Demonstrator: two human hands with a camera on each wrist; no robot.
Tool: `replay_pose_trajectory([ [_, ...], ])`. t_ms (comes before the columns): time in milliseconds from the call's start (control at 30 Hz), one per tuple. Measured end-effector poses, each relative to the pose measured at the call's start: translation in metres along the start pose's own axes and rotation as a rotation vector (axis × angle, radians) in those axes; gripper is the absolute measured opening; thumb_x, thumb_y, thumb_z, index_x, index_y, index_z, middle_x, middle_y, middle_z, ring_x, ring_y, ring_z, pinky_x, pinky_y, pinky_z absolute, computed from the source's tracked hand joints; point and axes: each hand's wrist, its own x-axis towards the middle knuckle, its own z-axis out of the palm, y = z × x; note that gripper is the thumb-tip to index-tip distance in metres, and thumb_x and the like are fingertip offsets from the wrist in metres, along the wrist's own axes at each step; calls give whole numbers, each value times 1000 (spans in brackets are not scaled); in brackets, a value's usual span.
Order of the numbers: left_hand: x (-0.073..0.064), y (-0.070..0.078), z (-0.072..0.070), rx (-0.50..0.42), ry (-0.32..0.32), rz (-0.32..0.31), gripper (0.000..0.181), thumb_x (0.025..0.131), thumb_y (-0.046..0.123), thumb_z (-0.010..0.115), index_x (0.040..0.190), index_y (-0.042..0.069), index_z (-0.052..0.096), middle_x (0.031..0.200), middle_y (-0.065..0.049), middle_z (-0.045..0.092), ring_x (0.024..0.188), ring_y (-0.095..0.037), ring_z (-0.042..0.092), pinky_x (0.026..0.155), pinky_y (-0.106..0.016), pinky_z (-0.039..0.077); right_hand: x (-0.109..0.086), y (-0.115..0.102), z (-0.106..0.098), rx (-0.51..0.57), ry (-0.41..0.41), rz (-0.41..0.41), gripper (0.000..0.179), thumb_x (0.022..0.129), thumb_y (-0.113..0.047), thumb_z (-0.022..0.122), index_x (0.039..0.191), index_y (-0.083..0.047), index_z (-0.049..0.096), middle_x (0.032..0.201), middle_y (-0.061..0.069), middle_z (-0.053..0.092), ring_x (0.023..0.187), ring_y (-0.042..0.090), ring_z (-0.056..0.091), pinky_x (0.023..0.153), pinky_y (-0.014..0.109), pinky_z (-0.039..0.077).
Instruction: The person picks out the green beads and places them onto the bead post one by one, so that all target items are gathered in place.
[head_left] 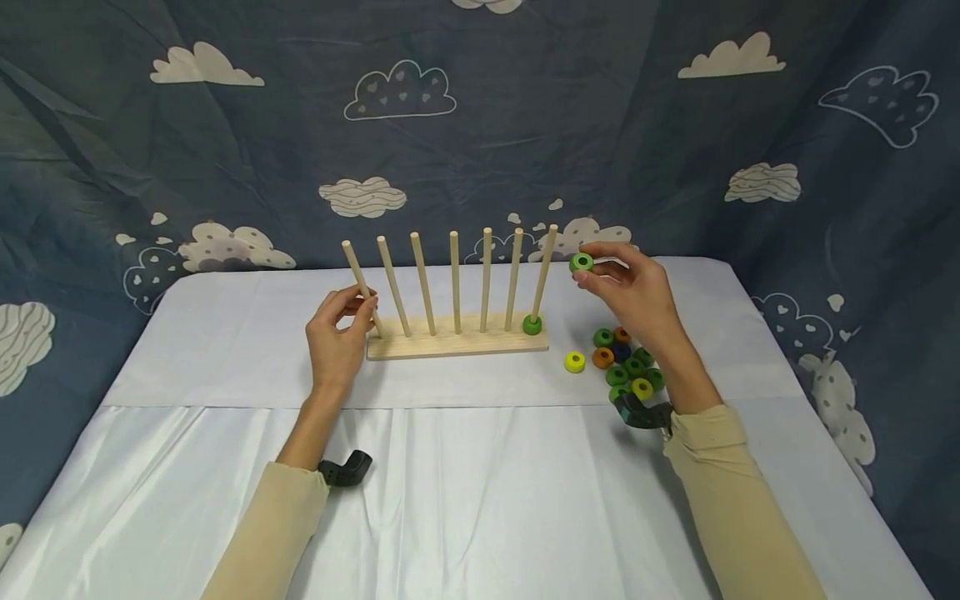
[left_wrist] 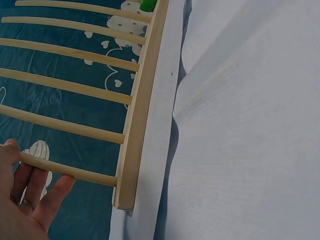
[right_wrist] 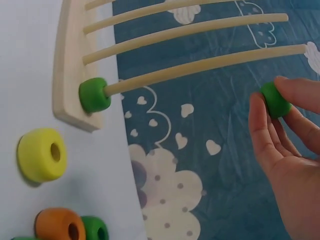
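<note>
A wooden peg rack with several upright dowels stands on the white table. One green bead sits at the foot of its rightmost dowel. My left hand holds the leftmost dowel between thumb and fingers. Pinched in my right hand is another green bead, raised just right of the rightmost dowel's top and apart from it. In the right wrist view, that dowel points toward the held bead.
Right of the rack lies a pile of green, orange, yellow and dark blue beads, beneath my right forearm. A lone yellow bead rests between pile and rack. Behind the table hangs a dark blue cloth with cloud prints.
</note>
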Motion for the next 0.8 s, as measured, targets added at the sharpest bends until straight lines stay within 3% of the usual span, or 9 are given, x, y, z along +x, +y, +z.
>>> replay_pose_trajectory([
  [167, 0, 0, 0, 1, -5, 4, 18, 97, 11, 74, 113, 1, 76, 105, -15, 71, 86, -3, 67, 72, -34, 68, 5, -5, 1, 59, 2, -58, 40, 97, -4, 71, 137, -2, 63, 126, -9, 59, 101, 2, 68, 89, 10, 60],
  [800, -1, -3, 0, -12, -5, 11, 18, 98, 12, 73, 112, 1, 72, 104, -19, 73, 85, -5, 66, 72, -33, 68, 16, -27, 8, 23, 87, -117, 39, 99, -15, 72, 138, -11, 66, 125, -9, 63, 106, 4, 65, 87, 11, 56],
])
